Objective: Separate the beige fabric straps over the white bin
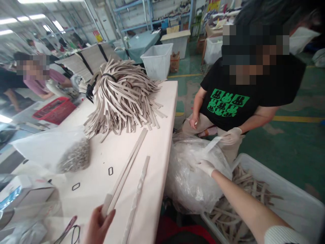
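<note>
My left hand [98, 223] is closed around the near ends of a few long beige strips [129, 162], which lie along the white table. Just right of them lies another strip [137, 189] with a wrinkled, shiny surface. My right hand [206, 167], in a white glove, reaches past the table edge to a large clear plastic bag [188, 183]. Its fingers are drawn together against the bag; what they grip is too small to make out. Close by, a co-worker's gloved hand [231, 136] holds a whitish strip [212, 145] over the bag.
A big bundle of beige strips [119, 101] sits on the table [162, 135]. Black rectangular rings [76, 186], a bag of small metal-looking parts [76, 154] and scissors [68, 227] lie left. A white bin [284, 189] of strips stands right, near the co-worker [236, 95].
</note>
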A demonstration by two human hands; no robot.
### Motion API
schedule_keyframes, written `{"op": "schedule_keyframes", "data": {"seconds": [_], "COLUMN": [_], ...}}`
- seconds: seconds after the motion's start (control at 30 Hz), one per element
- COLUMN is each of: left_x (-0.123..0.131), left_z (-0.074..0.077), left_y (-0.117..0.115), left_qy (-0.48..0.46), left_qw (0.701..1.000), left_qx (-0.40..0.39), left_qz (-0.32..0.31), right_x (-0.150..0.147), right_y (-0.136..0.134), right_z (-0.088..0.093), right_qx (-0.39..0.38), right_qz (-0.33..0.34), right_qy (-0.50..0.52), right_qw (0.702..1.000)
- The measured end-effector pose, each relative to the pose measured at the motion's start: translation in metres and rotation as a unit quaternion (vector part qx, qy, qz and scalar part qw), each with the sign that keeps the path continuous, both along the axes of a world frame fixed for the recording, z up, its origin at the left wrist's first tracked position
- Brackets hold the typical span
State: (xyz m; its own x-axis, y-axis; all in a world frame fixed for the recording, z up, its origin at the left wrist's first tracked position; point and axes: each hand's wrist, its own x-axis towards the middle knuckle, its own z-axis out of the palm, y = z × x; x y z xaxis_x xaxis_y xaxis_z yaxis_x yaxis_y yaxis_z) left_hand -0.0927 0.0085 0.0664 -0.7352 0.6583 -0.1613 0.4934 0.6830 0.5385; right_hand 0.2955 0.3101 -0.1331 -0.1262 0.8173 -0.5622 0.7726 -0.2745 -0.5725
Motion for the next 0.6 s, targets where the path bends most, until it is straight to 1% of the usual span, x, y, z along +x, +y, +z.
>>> {"op": "schedule_keyframes", "data": {"seconds": [0.07, 0.1, 0.17, 0.2, 0.23, 0.3, 0.37, 0.4, 0.5, 0.53, 0.57, 0.6], "left_x": [0.056, 0.084, 0.138, 0.163, 0.186, 0.225, 0.258, 0.273, 0.31, 0.319, 0.328, 0.334], "left_z": [0.019, 0.027, 0.041, 0.047, 0.053, 0.063, 0.071, 0.075, 0.081, 0.081, 0.082, 0.083], "left_y": [0.016, 0.024, 0.041, 0.049, 0.058, 0.077, 0.094, 0.102, 0.116, 0.117, 0.116, 0.113], "left_qy": [-0.013, -0.048, -0.104, -0.112, -0.114, -0.109, -0.123, -0.138, -0.172, -0.173, -0.17, -0.169], "left_qw": [0.998, 0.991, 0.969, 0.957, 0.947, 0.935, 0.923, 0.915, 0.892, 0.89, 0.889, 0.886], "left_qx": [0.012, 0.006, -0.014, -0.022, -0.027, -0.011, 0.031, 0.061, 0.146, 0.159, 0.158, 0.139], "left_qz": [-0.065, -0.122, -0.223, -0.265, -0.3, -0.338, -0.362, -0.373, -0.391, -0.392, -0.396, -0.408], "right_x": [0.022, 0.032, 0.051, 0.059, 0.066, 0.076, 0.079, 0.079, 0.077, 0.077, 0.079, 0.083], "right_y": [-0.001, -0.002, -0.01, -0.015, -0.023, -0.044, -0.069, -0.083, -0.122, -0.132, -0.14, -0.145], "right_z": [0.026, 0.042, 0.075, 0.092, 0.109, 0.143, 0.174, 0.189, 0.227, 0.236, 0.244, 0.25], "right_qx": [-0.002, -0.005, -0.017, -0.027, -0.038, -0.053, -0.07, -0.088, -0.16, -0.172, -0.168, -0.148], "right_qz": [-0.027, -0.043, -0.067, -0.075, -0.081, -0.089, -0.112, -0.133, -0.194, -0.207, -0.214, -0.221], "right_qy": [0.099, 0.15, 0.247, 0.29, 0.329, 0.388, 0.449, 0.489, 0.599, 0.618, 0.626, 0.629], "right_qw": [0.995, 0.988, 0.967, 0.954, 0.94, 0.916, 0.884, 0.858, 0.76, 0.739, 0.731, 0.73]}}
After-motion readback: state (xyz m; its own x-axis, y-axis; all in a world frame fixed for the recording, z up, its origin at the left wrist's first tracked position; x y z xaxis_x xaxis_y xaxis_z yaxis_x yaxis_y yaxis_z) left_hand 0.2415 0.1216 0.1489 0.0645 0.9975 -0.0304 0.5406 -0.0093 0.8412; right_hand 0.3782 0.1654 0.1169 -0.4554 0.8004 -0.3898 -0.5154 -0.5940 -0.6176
